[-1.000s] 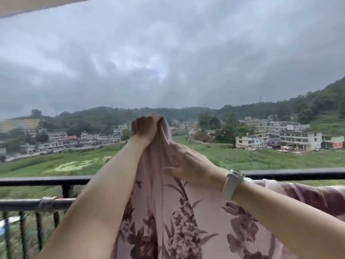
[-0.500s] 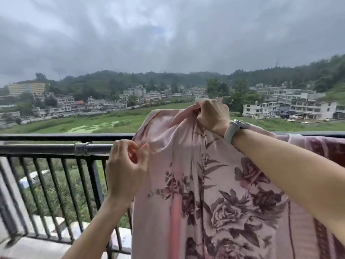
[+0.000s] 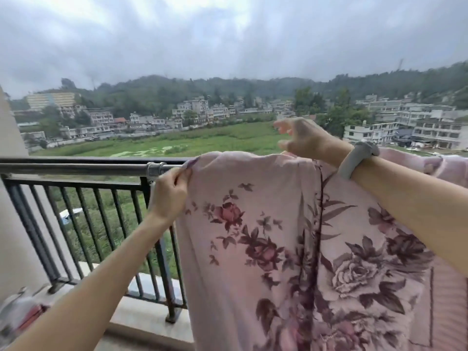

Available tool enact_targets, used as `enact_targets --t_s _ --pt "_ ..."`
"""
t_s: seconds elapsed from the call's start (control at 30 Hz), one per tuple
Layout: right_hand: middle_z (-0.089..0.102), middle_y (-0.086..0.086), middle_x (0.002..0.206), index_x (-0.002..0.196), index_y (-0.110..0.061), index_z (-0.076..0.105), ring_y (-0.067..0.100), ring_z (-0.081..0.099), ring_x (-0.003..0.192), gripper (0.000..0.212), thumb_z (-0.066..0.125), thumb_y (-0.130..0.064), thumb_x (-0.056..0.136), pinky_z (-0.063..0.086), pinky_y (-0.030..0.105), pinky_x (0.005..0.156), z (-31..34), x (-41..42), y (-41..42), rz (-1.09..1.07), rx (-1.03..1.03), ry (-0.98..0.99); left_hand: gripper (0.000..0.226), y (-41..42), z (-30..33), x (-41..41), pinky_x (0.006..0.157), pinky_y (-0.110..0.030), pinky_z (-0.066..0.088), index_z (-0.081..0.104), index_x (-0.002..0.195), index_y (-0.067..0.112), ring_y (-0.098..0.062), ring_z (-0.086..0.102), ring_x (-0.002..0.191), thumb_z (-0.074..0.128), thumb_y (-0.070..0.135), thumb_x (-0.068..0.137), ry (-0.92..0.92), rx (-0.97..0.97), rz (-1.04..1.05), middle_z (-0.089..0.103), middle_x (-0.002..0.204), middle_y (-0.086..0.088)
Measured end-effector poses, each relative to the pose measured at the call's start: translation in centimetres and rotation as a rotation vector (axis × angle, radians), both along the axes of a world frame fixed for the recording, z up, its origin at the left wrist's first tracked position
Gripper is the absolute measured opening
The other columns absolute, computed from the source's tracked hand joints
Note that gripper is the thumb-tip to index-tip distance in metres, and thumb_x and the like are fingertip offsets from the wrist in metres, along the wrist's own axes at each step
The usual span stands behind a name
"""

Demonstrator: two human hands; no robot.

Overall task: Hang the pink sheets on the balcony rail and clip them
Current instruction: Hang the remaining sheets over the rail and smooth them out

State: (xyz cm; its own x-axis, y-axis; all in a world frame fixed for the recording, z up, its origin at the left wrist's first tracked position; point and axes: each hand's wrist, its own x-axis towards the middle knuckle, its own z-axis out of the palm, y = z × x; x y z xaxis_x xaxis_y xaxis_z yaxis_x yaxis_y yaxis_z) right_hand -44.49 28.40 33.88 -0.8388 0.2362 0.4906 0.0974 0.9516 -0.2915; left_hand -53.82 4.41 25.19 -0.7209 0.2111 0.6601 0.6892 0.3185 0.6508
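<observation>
Two hands are working the pink sheet (image 3: 278, 236), which is draping over the balcony rail (image 3: 76, 168) on the right side. Your left hand (image 3: 168, 193) is pinching the sheet's left corner against the rail, likely keeping it from sliding off. Your right hand (image 3: 304, 138) is hovering just above the far top fold, fingers spread and holding nothing, probably readying to smooth the cloth. No clips are showing yet, so clipping is remaining.
</observation>
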Motion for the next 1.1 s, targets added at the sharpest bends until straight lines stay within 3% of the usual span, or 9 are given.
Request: enact_targets --t_s 0.1,0.17,0.3,0.47,0.6,0.7,0.87,1.0,1.1 --pt "0.04 0.003 0.142 0.142 -0.019 0.023 0.018 0.042 0.124 0.069 0.059 -0.034 0.085 0.037 0.034 0.102 -0.1 -0.6 -6.3 0.329 0.103 0.026 0.027 -0.8 6.2 -1.7 0.049 -0.017 0.034 0.06 0.09 0.004 -0.018 0.046 0.063 0.043 0.023 0.096 0.217 0.02 0.091 0.057 0.071 -0.005" --pt "0.041 0.001 0.139 0.144 -0.024 0.014 0.02 0.048 0.115 0.078 0.056 -0.047 0.083 0.046 0.036 0.09 -0.4 -2.4 -9.6 0.284 0.181 0.026 0.03 -0.6 9.7 -2.3 0.054 -0.012 0.035 0.06 0.105 0.002 -0.015 0.049 0.076 0.041 0.022 0.096 0.342 0.026 0.117 0.06 0.088 -0.006" --pt "0.061 0.006 0.091 0.103 -0.013 0.048 0.024 0.058 0.075 0.025 0.042 -0.036 0.094 0.041 0.032 0.063 1.7 -6.9 -11.4 0.089 0.217 0.398 0.031 -0.7 14.4 -3.4 0.057 -0.017 0.034 0.057 0.105 0.005 -0.013 0.049 0.077 0.038 0.029 0.097 0.377 0.046 0.099 0.058 0.083 0.0" --pt "0.064 0.013 0.089 0.095 -0.008 0.051 0.029 0.057 0.078 0.019 0.041 -0.025 0.094 0.033 0.032 0.064 6.0 -10.9 -10.4 -0.012 0.17 0.593 0.049 -3.4 7.4 -5.9 0.07 -0.032 0.05 0.045 0.107 0.022 -0.018 0.059 0.086 0.056 0.059 0.077 0.027 0.067 -0.039 0.059 0.099 -0.001" --pt "0.064 0.017 0.09 0.095 -0.007 0.05 0.035 0.058 0.081 0.014 0.039 -0.015 0.093 0.033 0.034 0.065 8.5 -13.4 -9.7 -0.116 0.202 0.713 0.02 -5.1 2.2 -5.6 0.055 -0.023 0.042 0.055 0.089 0.017 -0.019 0.057 0.068 0.058 0.036 0.085 0.094 -0.054 -0.016 0.061 0.076 0.001" --pt "0.063 0.015 0.09 0.093 -0.009 0.049 0.034 0.058 0.08 0.015 0.039 -0.02 0.094 0.032 0.033 0.064 9.4 -14.7 -8.4 -0.214 0.276 0.658 0.017 -6.9 6.1 -8.5 0.052 -0.03 0.025 0.051 0.082 0.01 -0.025 0.052 0.069 0.05 0.024 0.092 0.13 -0.036 0.008 0.052 0.067 0.001" --pt "0.055 0.006 0.072 0.08 -0.014 0.05 0.026 0.054 0.071 0.035 0.043 -0.046 0.091 0.042 0.034 0.067 9.6 -16.1 -7.6 -0.265 0.314 0.492 0.02 -10.3 17.2 -17.0 0.062 -0.027 0.027 0.054 0.098 -0.001 -0.038 0.055 0.096 0.048 0.017 0.092 0.379 0.074 0.229 0.061 0.101 -0.026" --pt "0.058 0.013 0.089 0.104 -0.006 0.053 0.029 0.054 0.086 0.026 0.048 -0.028 0.092 0.039 0.037 0.074 9.6 -18.2 -8.5 -0.506 0.305 0.432 0.025 -6.9 19.8 -20.8 0.063 -0.037 0.029 0.045 0.103 0.003 -0.045 0.057 0.088 0.035 0.024 0.096 0.614 -0.095 0.431 0.061 0.097 -0.029" --pt "0.055 0.011 0.109 0.109 -0.011 0.052 0.029 0.049 0.104 0.024 0.05 -0.018 0.086 0.036 0.041 0.088 8.4 -19.7 -9.6 -0.463 0.328 0.143 0.027 -4.6 13.8 -25.4 0.069 -0.04 0.04 0.048 0.106 0.007 -0.041 0.059 0.091 0.034 0.028 0.096 0.435 -0.465 0.345 0.063 0.101 -0.024"
